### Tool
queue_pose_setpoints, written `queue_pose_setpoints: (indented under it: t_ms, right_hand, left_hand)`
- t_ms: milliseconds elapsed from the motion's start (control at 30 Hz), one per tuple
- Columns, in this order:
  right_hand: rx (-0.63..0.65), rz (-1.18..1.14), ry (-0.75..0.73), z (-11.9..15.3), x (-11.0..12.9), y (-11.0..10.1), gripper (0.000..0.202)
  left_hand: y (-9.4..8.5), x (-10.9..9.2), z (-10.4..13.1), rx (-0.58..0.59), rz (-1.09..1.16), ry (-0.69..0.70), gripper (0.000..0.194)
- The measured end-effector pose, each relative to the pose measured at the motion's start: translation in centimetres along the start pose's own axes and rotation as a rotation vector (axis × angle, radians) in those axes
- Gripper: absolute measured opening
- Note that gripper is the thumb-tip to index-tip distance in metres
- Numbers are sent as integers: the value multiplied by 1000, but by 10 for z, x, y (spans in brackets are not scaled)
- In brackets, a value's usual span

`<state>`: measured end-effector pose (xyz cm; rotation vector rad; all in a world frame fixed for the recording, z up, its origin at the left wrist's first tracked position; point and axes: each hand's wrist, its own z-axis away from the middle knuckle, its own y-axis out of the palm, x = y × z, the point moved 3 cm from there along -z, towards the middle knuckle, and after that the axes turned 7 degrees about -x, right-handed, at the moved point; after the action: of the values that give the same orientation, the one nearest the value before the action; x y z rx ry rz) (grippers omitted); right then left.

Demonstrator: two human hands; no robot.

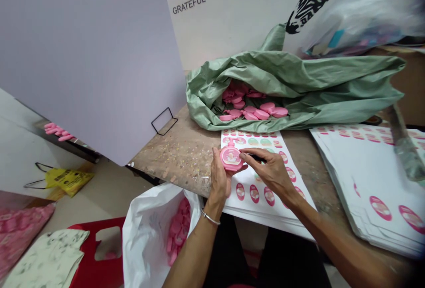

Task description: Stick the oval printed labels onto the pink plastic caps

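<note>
A pink bottle-shaped piece (231, 157) with an oval label on its face rests in my left hand (219, 177), whose fingers and palm wrap its left side and underside. My right hand (268, 168) touches the label's right edge with thumb and forefinger pressed together, and a dark thin object (258, 158) shows between its fingers. Beneath both hands lies a sheet of oval stickers (245, 201), pink ones and some green ones. Behind it a green sack (315, 89) lies open with several pink pieces (260, 113) inside.
A white bag (142, 235) with pink pieces stands below the table edge, beside a red stool (102, 270). Stacked sticker sheets (358, 182) lie at right. A grey panel (99, 58) and black wire stand (164, 121) are at left.
</note>
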<state>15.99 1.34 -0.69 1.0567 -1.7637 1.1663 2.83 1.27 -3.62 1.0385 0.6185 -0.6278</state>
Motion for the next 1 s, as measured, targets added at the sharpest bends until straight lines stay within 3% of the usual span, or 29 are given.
queue_pose_setpoints:
  t_ms: [167, 833, 933, 1000]
  right_hand:
    - [-27, 24, -30, 1, 5, -2, 26]
    - [-62, 41, -64, 1, 1, 2, 22]
    - [-61, 105, -118, 0, 1, 2, 23]
    - [-65, 272, -199, -2, 2, 0, 28]
  left_hand:
    - [3, -1, 1, -33, 19, 7, 52]
    - [5, -1, -2, 60, 45, -47, 58]
    - [6, -3, 0, 94, 14, -2, 47]
    - [5, -5, 2, 90, -63, 68, 40]
